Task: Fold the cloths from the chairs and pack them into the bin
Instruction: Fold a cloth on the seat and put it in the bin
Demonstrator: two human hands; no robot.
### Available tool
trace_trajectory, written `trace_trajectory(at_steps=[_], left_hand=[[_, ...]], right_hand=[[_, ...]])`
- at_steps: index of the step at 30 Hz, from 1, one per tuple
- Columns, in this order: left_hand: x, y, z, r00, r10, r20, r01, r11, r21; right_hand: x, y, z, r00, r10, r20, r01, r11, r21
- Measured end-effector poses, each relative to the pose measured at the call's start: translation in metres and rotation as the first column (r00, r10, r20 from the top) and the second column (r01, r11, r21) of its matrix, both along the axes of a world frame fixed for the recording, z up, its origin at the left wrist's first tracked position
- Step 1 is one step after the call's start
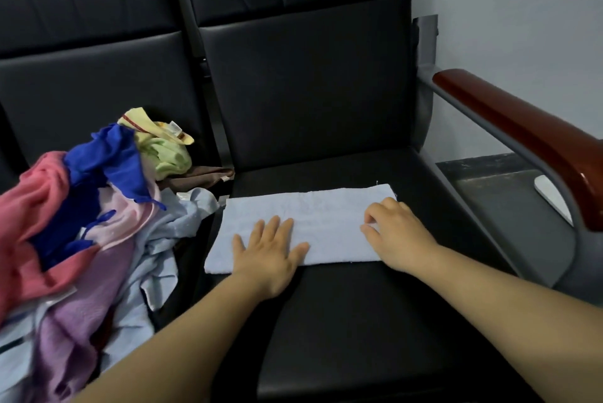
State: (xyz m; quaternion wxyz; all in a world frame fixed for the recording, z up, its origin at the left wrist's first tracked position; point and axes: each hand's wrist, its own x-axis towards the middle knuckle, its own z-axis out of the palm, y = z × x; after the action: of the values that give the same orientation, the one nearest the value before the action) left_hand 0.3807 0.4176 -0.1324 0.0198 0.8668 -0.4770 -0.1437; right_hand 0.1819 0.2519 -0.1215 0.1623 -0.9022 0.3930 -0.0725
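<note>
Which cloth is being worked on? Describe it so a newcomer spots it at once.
Find the black seat beside the red-brown wooden armrest. Across it lies a pale blue cloth, folded into a long flat strip, the left hand flat on it and the right hand curled at its right end. Unlike the crumpled pile on the next seat, it is smooth and straight-edged.

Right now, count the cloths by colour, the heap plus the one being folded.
Light blue: 2, folded cloth and crumpled cloth
Coral cloth: 1
Royal blue cloth: 1
Pale pink cloth: 1
Lilac cloth: 1
Yellow cloth: 1
Green cloth: 1
Brown cloth: 1
Total: 9 visible; more may be buried.
</note>
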Motion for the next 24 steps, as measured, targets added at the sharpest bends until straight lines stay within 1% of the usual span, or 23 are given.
trace_trajectory(at_steps=[3, 5, 7, 8, 9, 10, 11, 12, 13, 14, 15, 17, 19, 20, 21, 22, 23, 24], left_hand=[[0.031, -0.013, 0.002, 0.996, -0.088, 0.024, 0.087, 0.996, 0.012], [0.049, -0.027, 0.004, 0.990, -0.117, 0.081, 0.117, 0.993, -0.005], [0.056, -0.038, 0.009, 0.961, -0.045, 0.273, 0.078, 0.991, -0.110], [0.052, -0.041, 0.013, 0.941, 0.010, 0.338, 0.056, 0.981, -0.185], [0.046, -0.043, 0.015, 0.934, 0.038, 0.355, 0.058, 0.965, -0.255], [0.036, -0.042, 0.019, 0.961, 0.051, 0.271, 0.037, 0.950, -0.309], [0.025, -0.039, 0.020, 0.993, 0.052, 0.106, -0.013, 0.939, -0.343], [0.013, -0.034, 0.020, 0.997, 0.042, -0.064, -0.062, 0.938, -0.340], [0.005, -0.028, 0.019, 0.986, 0.015, -0.163, -0.071, 0.938, -0.339], [-0.001, -0.019, 0.021, 0.983, -0.045, -0.180, -0.016, 0.946, -0.324], [-0.004, -0.010, 0.023, 0.982, -0.110, -0.156, 0.063, 0.958, -0.280], [-0.005, 0.007, 0.024, 0.976, -0.185, -0.114, 0.166, 0.973, -0.160], [-0.002, 0.022, 0.022, 0.989, -0.139, -0.056, 0.135, 0.988, -0.079], [-0.001, 0.030, 0.020, 0.995, -0.099, -0.027, 0.096, 0.991, -0.096], [0.000, 0.036, 0.018, 0.997, -0.069, -0.034, 0.064, 0.988, -0.141], [0.000, 0.041, 0.016, 0.993, -0.055, -0.109, 0.032, 0.978, -0.206], [-0.001, 0.045, 0.017, 0.972, -0.053, -0.230, -0.010, 0.965, -0.262], [-0.003, 0.048, 0.019, 0.932, -0.066, -0.357, -0.050, 0.951, -0.304]], right_hand=[[-0.006, 0.000, 0.004, 1.000, 0.024, -0.004, -0.024, 1.000, 0.013], [-0.003, 0.008, 0.010, 0.999, 0.041, -0.034, -0.041, 0.999, 0.018], [0.003, 0.019, 0.018, 0.999, 0.044, -0.031, -0.042, 0.997, 0.068], [0.006, 0.023, 0.022, 0.998, 0.041, -0.036, -0.038, 0.995, 0.097], [0.010, 0.027, 0.027, 0.997, 0.042, -0.057, -0.034, 0.992, 0.124], [0.012, 0.031, 0.033, 0.994, 0.055, -0.099, -0.040, 0.988, 0.146], [0.014, 0.034, 0.036, 0.990, 0.071, -0.121, -0.048, 0.982, 0.183], [0.015, 0.037, 0.039, 0.990, 0.082, -0.117, -0.053, 0.970, 0.236], [0.014, 0.038, 0.042, 0.991, 0.088, -0.097, -0.055, 0.952, 0.303], [0.015, 0.041, 0.042, 0.994, 0.084, -0.068, -0.053, 0.929, 0.367], [0.014, 0.042, 0.043, 0.996, 0.078, -0.051, -0.050, 0.911, 0.408], [0.016, 0.047, 0.042, 0.993, 0.098, -0.062, -0.059, 0.886, 0.460], [0.019, 0.054, 0.038, 0.992, 0.118, -0.039, -0.080, 0.851, 0.519], [0.020, 0.059, 0.036, 0.993, 0.116, -0.003, -0.096, 0.833, 0.545], [0.021, 0.062, 0.034, 0.993, 0.115, 0.036, -0.115, 0.821, 0.559], [0.021, 0.066, 0.033, 0.991, 0.121, 0.061, -0.135, 0.821, 0.555], [0.022, 0.068, 0.032, 0.988, 0.131, 0.077, -0.152, 0.833, 0.532], [0.023, 0.068, 0.033, 0.987, 0.140, 0.082, -0.162, 0.853, 0.497]])
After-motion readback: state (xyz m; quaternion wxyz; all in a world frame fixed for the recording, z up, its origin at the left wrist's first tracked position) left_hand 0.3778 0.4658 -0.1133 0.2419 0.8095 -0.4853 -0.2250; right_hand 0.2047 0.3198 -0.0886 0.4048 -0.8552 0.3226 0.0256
